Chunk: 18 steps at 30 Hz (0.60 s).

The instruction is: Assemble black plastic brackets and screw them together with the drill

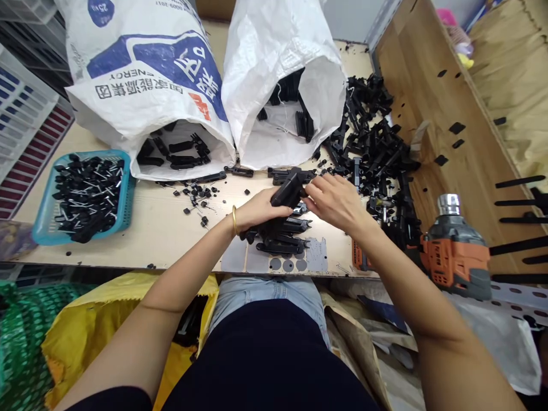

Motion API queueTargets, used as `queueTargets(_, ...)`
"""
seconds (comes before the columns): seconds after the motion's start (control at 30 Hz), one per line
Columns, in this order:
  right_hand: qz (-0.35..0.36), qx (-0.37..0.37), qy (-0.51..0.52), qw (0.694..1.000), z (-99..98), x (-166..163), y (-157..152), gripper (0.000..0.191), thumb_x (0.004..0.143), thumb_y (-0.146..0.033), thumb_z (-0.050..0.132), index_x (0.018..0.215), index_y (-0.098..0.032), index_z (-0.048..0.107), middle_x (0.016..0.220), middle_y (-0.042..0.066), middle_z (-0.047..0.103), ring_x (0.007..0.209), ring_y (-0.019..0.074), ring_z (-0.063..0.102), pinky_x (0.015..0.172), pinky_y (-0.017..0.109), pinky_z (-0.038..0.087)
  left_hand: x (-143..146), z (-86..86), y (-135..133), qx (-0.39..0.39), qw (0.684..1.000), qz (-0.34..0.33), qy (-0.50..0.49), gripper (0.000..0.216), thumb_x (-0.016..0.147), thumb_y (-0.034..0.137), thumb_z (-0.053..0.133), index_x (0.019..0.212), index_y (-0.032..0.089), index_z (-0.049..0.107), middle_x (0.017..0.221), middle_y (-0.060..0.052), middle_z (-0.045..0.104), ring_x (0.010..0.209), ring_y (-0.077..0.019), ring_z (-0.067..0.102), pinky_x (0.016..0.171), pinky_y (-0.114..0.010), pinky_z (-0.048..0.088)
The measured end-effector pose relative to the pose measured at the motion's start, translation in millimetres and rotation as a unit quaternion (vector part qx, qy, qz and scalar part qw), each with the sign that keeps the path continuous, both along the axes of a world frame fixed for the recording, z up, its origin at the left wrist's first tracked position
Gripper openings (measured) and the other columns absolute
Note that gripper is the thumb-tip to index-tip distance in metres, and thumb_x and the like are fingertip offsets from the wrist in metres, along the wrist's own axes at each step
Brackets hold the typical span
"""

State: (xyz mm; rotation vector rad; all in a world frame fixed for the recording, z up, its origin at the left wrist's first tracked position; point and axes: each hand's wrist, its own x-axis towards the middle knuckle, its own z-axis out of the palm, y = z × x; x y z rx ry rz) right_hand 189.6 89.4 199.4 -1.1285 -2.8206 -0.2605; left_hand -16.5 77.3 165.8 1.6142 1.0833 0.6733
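Note:
My left hand (259, 209) is closed around a black plastic part (291, 188), holding it tilted above the table. My right hand (336, 200) meets that same part from the right, fingers curled against its upper end. Just under both hands lies a small stack of similar black parts (282, 237) near the table's front edge. A gold bangle (234, 220) sits on my left wrist.
Two open white sacks (171, 85) (282, 80) holding black parts lie at the back. A heap of black parts (377, 142) spreads at the right. A teal basket (40, 228) of small black pieces stands left. An orange power driver (454, 251) rests at the right edge.

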Motion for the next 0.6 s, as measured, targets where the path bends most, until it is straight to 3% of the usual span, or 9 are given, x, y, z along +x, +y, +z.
queueTargets(0.17,0.047,-0.037,-0.019,0.998,-23.1,-3.7,-15.9,0.038,0.099,-0.038,0.032,0.083,-0.015,0.057,0.073,0.009,0.059,0.065,0.0182,0.048,0.064,0.031,0.029,-1.7,9.4,-38.1,0.025,0.990,0.033,0.136,0.044,0.072,0.023,0.061,0.115,0.016,0.060,0.093,-0.003,0.068,0.081,-0.0198,0.062,0.077,-0.031,0.050)
queueTargets(0.4,0.048,-0.135,0.096,0.985,-58.2,1.6,-49.1,0.043,0.098,-0.044,0.025,0.071,-0.020,0.047,0.059,0.003,0.049,0.051,0.0149,0.038,0.052,0.030,0.021,13.0,-7.5,-91.1,-0.015,0.989,0.092,0.113,0.041,0.077,0.019,0.059,0.117,0.016,0.057,0.093,-0.004,0.070,0.078,-0.0193,0.065,0.073,-0.030,0.052)
queueTargets(0.5,-0.006,-0.238,0.218,0.946,-63.0,-1.0,-63.7,0.043,0.097,-0.048,0.027,0.065,-0.022,0.039,0.055,-0.001,0.042,0.049,0.0125,0.033,0.051,0.028,0.023,22.6,-17.6,-108.0,0.004,0.987,0.127,0.094,0.047,0.078,0.018,0.059,0.124,0.016,0.053,0.104,-0.007,0.069,0.091,-0.0216,0.066,0.079,-0.031,0.054)
queueTargets(0.6,-0.100,-0.351,0.369,0.855,-65.8,-11.3,-78.9,0.047,0.094,-0.054,0.033,0.060,-0.022,0.038,0.053,-0.002,0.039,0.049,0.0112,0.035,0.051,0.027,0.027,32.4,-29.8,-120.2,0.093,0.973,0.175,0.115,0.057,0.082,0.019,0.058,0.136,0.016,0.042,0.117,-0.012,0.064,0.104,-0.0248,0.063,0.087,-0.035,0.053)
